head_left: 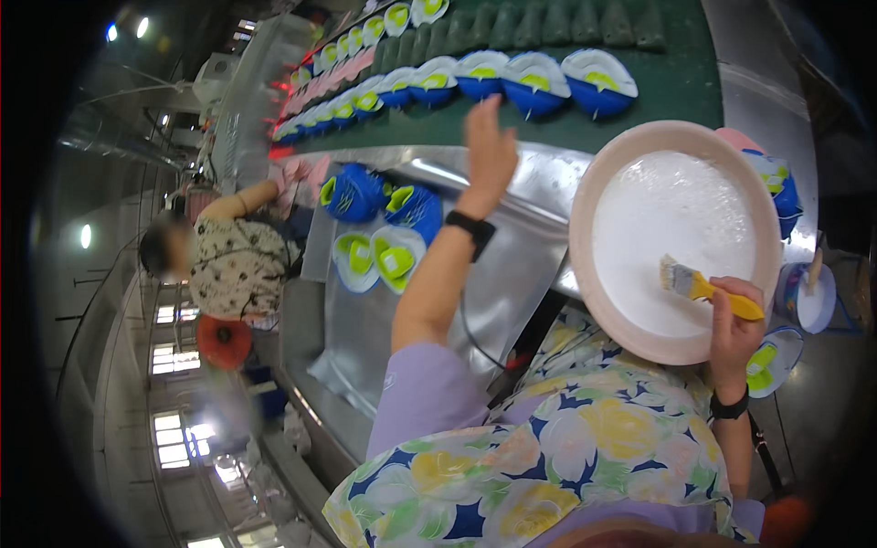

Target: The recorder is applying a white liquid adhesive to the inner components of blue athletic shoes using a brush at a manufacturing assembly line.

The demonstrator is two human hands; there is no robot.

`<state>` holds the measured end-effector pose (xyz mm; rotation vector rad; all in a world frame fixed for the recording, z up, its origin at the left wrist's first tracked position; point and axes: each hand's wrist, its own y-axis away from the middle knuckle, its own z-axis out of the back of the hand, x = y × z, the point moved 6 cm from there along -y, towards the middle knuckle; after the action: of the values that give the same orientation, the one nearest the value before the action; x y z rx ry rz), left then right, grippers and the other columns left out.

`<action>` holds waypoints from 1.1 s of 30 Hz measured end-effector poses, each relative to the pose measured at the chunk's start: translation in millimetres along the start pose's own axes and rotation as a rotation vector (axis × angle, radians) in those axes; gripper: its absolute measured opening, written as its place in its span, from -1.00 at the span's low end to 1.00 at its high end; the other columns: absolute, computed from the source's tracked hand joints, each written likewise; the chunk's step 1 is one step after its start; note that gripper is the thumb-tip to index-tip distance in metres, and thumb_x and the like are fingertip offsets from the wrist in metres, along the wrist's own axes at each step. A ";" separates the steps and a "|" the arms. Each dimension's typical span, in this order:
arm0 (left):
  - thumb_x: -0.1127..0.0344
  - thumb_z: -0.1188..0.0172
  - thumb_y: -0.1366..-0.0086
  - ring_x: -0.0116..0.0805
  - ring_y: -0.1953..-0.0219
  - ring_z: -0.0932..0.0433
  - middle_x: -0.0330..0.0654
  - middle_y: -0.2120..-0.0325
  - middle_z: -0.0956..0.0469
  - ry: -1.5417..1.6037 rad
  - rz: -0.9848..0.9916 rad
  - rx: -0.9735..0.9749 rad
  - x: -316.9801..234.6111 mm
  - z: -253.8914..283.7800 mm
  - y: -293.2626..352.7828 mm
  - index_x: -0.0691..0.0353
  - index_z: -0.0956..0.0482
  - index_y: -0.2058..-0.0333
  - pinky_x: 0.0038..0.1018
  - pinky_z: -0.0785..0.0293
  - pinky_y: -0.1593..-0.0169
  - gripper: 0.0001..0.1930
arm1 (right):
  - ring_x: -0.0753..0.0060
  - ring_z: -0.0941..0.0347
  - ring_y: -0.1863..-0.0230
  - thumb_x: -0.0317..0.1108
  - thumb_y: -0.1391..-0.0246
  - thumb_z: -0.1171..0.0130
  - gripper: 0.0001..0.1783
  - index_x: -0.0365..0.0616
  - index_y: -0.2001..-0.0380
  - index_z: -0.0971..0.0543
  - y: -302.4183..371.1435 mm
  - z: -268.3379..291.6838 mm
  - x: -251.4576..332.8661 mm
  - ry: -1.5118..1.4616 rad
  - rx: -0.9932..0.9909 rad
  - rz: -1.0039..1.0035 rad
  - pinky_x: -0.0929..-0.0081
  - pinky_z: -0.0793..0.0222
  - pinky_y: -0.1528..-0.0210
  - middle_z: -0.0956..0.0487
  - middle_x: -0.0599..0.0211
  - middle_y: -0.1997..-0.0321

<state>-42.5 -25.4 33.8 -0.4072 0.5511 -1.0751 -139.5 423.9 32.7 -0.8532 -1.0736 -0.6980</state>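
Paintbrush [700, 286], yellow-handled, is gripped in the right hand's [731, 333] closed fingers over white liquid [658, 210] in a pale-pink basin [585, 265], while the left hand [491, 155], loosely open and seemingly empty, hovers beside blue-and-white shoe uppers [535, 97] lining the green conveyor belt [683, 78].

Nothing readable in your view. Your left sleeve [427, 388] bears a small pale mark, too tiny to make out. Brush [703, 289] under your right fingers [722, 320]: yellow handle, any lettering too small to tell. Bucket [786, 290], off to your right: coloured print on its wall, not decipherable from here.
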 end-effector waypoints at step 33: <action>0.57 -0.26 -0.04 0.12 0.00 -0.42 0.09 0.00 -0.41 0.396 0.031 0.440 -87.2 60.0 171.6 0.25 -0.43 0.03 -0.13 -0.39 -0.07 -0.54 | 0.48 -0.55 0.29 -0.37 -0.20 -0.19 -0.82 -0.23 0.20 -0.50 -29.3 -18.8 27.0 -0.049 0.029 -0.140 0.59 -0.44 0.23 -0.60 0.26 0.32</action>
<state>83.6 129.0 4.2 0.2049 0.6448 -1.2171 -146.4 390.8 61.0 -0.7785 -1.1930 -0.7802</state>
